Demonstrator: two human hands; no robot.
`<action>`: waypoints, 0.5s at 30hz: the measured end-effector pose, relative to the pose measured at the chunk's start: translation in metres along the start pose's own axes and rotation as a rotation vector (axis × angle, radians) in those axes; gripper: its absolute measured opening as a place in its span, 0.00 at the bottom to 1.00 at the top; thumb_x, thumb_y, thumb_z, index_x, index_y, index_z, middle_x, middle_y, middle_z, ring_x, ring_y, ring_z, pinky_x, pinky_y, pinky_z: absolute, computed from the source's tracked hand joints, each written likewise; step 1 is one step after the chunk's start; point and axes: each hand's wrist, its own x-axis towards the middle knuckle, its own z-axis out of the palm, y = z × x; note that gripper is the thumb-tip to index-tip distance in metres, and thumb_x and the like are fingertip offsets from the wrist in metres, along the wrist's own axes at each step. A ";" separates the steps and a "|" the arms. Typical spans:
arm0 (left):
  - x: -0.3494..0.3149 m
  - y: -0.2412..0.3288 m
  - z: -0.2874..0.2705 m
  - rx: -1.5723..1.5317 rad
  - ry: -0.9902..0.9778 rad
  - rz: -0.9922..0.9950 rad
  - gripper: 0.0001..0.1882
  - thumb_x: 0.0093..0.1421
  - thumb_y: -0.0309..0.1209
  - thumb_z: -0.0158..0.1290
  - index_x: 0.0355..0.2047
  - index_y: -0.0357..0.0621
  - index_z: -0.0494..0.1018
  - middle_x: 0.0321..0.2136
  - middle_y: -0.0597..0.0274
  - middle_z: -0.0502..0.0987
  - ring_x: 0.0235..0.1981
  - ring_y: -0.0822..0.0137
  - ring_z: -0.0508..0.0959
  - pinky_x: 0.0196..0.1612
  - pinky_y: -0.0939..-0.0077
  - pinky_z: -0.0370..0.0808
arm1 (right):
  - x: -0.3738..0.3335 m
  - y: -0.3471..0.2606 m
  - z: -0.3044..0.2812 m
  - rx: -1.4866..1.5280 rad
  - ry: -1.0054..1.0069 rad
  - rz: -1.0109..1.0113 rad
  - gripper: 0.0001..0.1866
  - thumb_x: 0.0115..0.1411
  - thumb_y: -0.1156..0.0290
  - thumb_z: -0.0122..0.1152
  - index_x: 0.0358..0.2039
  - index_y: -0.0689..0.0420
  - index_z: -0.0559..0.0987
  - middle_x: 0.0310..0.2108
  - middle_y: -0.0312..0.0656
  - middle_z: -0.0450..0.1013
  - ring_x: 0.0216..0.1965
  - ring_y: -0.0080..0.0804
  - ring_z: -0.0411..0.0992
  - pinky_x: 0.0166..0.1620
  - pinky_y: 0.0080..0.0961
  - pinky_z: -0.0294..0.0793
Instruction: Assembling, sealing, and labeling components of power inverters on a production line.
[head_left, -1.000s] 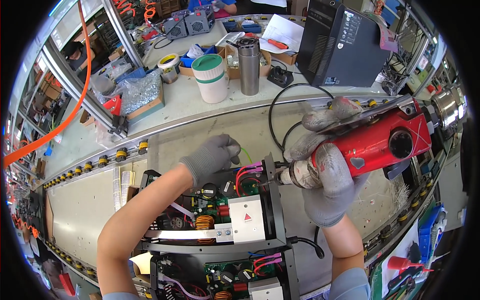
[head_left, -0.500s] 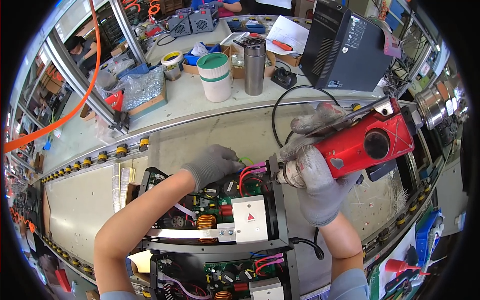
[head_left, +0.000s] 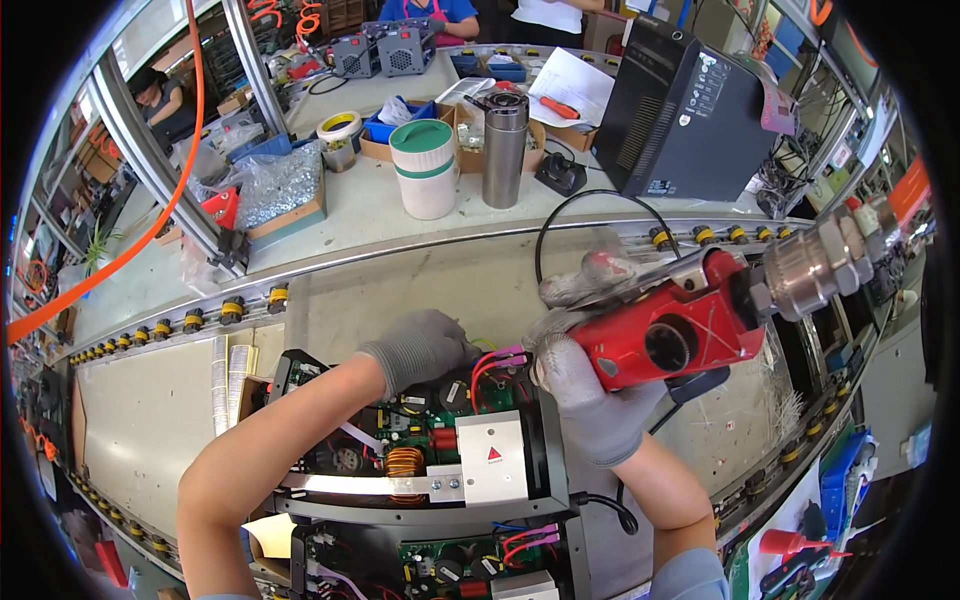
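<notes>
The gloved left hand (head_left: 420, 350), at the middle of the frame, has its fingers curled down over the far edge of an uncovered black housing (head_left: 430, 513); a thin green-yellow wire (head_left: 486, 345) shows just beside its fingertips, and I cannot tell whether they pinch it. The gloved right hand (head_left: 588, 395), right of centre, is wrapped firmly around a red power tool (head_left: 665, 338), whose silver metal coupling (head_left: 812, 270) points to the right of the frame; its nose, mostly hidden by the fingers, lies by the housing's upper right corner, contact unclear.

The housing sits at the lower centre; inside it are a copper coil (head_left: 405, 472), a pale metal block (head_left: 492, 460) and red wires (head_left: 477, 383) ending in purple connectors; a second similar housing (head_left: 358, 538) is cut off by the lower edge. Across the upper centre stand a white cup with a green lid (head_left: 424, 175) and a steel flask (head_left: 505, 155); a black computer case (head_left: 640, 120) stands upper right; an orange hose (head_left: 180, 200) curves down the upper left.
</notes>
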 end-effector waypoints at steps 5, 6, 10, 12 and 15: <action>0.004 -0.006 0.006 -0.005 0.061 -0.022 0.20 0.58 0.46 0.48 0.35 0.43 0.78 0.37 0.51 0.76 0.41 0.54 0.75 0.47 0.67 0.70 | 0.008 0.005 0.005 0.001 -0.097 -0.071 0.33 0.49 0.81 0.60 0.56 0.62 0.58 0.44 0.47 0.69 0.35 0.25 0.70 0.35 0.22 0.73; 0.004 -0.006 0.006 -0.016 0.083 -0.030 0.20 0.57 0.47 0.49 0.34 0.42 0.78 0.36 0.51 0.77 0.40 0.54 0.75 0.46 0.66 0.70 | 0.010 0.001 0.010 0.074 -0.026 -0.025 0.23 0.49 0.81 0.61 0.47 0.61 0.65 0.38 0.42 0.70 0.33 0.23 0.70 0.37 0.22 0.72; 0.005 -0.010 0.008 -0.038 0.122 -0.032 0.20 0.56 0.47 0.50 0.33 0.42 0.78 0.32 0.49 0.77 0.37 0.52 0.76 0.43 0.65 0.71 | 0.008 0.003 0.011 -0.019 -0.087 0.000 0.30 0.50 0.83 0.57 0.54 0.61 0.60 0.44 0.45 0.69 0.37 0.22 0.69 0.39 0.20 0.71; 0.006 -0.011 0.009 -0.034 0.126 -0.022 0.20 0.56 0.46 0.50 0.33 0.42 0.78 0.31 0.49 0.77 0.36 0.52 0.76 0.42 0.65 0.71 | 0.008 0.005 0.011 0.012 -0.094 0.040 0.30 0.50 0.83 0.57 0.54 0.61 0.60 0.44 0.44 0.69 0.38 0.22 0.68 0.40 0.20 0.71; 0.011 -0.019 0.014 -0.024 0.141 0.028 0.18 0.55 0.45 0.50 0.32 0.42 0.78 0.31 0.49 0.77 0.36 0.53 0.77 0.42 0.65 0.72 | 0.013 0.011 0.015 -0.013 -0.049 -0.006 0.25 0.47 0.80 0.62 0.47 0.61 0.67 0.37 0.41 0.71 0.34 0.21 0.70 0.37 0.19 0.71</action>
